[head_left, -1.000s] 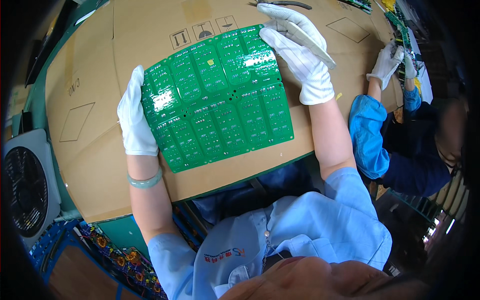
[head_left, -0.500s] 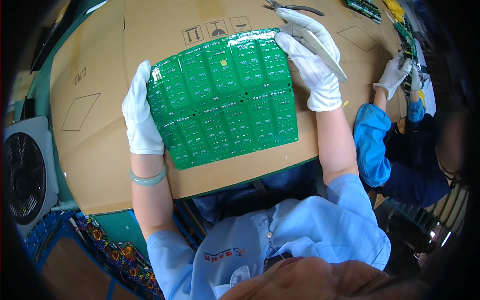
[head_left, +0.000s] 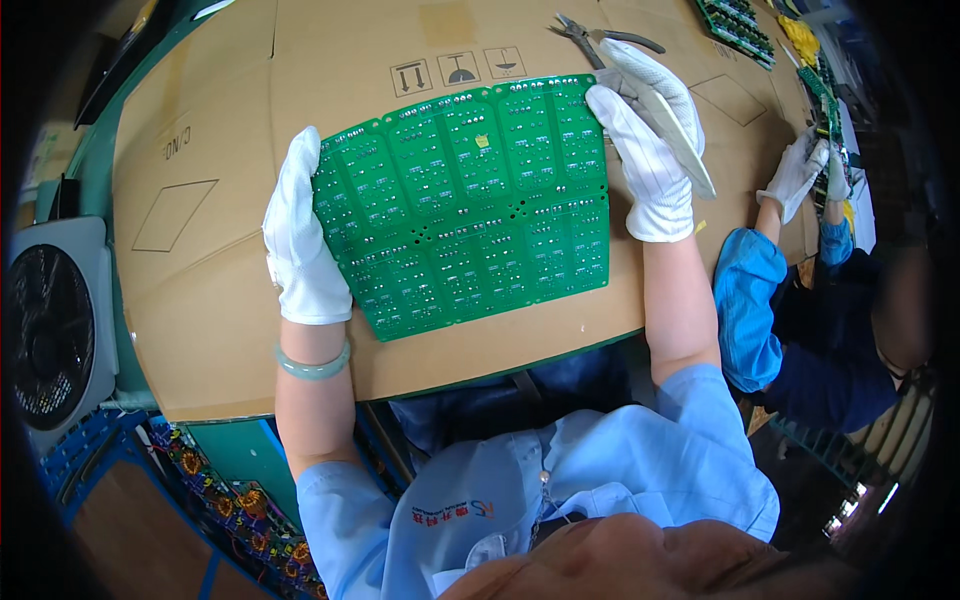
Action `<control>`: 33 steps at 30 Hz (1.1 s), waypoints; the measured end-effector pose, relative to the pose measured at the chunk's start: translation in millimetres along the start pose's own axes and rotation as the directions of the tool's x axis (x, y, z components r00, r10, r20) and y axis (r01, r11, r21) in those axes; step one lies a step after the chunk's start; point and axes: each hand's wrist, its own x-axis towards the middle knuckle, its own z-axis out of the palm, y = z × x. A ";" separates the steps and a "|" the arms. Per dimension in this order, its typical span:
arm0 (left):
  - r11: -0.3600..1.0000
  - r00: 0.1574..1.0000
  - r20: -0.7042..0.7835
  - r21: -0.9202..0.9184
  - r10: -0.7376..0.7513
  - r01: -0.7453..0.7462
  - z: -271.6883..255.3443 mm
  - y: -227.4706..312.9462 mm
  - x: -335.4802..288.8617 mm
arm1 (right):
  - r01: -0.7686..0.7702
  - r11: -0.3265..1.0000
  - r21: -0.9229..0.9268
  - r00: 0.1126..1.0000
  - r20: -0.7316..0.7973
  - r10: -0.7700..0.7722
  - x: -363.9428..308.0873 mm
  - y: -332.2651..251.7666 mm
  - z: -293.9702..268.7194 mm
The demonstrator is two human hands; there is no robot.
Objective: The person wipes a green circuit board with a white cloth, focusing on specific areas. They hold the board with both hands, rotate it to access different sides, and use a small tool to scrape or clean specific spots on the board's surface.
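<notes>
A large green circuit board panel [head_left: 465,205], its face dotted with solder joints, is held up over the cardboard with its face toward me. Near its upper edge sits a small yellow mark [head_left: 482,141]. My left hand [head_left: 300,235], in a white glove, is closed on the panel's left edge, its thumb and fingers partly hidden. At the upper right corner my gloved right hand [head_left: 655,145] grips the panel between thumb and fingers. A pair of cutting pliers [head_left: 578,38] with dark handles lies just beyond the right hand, touched by neither hand.
Brown cardboard [head_left: 220,330] covers the table. A fan [head_left: 55,320] stands at the left. Boards with copper coils [head_left: 245,500] lie lower left. At the right, a co-worker's gloved hands [head_left: 795,178] hold a board; another populated green board [head_left: 738,30] lies at the far right.
Both hands and the panel have shifted slightly to the right in view. The panel has tilted, and the bright glare along its upper edge is gone. Both hands keep their hold.
</notes>
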 end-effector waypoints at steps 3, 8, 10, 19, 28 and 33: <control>0.999 0.999 0.010 -0.005 0.045 -0.045 1.4 2.9 -0.7 | 0.004 1.000 -0.031 1.000 0.001 -0.004 -1.2 2.0 -0.9; 0.997 0.996 0.056 -0.041 0.065 -0.063 2.5 7.3 -0.7 | 0.015 1.000 0.019 1.000 0.000 -0.015 -1.8 2.3 1.9; 0.997 0.995 0.078 -0.058 0.064 -0.060 2.1 8.5 -0.5 | 0.019 0.999 0.029 1.000 -0.005 -0.019 -1.4 1.9 2.9; 0.994 0.988 0.135 -0.092 0.075 -0.062 -1.0 14.8 -1.5 | 0.056 0.998 0.039 0.998 -0.038 -0.055 -2.3 0.2 3.3; 0.976 0.988 0.132 -0.209 0.083 -0.054 2.8 17.0 -4.2 | 0.072 0.997 -0.027 0.997 -0.001 -0.072 -2.4 1.0 -0.8; 0.964 0.982 0.190 -0.259 -0.011 0.061 1.1 19.6 -2.6 | 0.064 0.998 -0.002 0.998 -0.028 -0.064 -2.2 7.1 0.2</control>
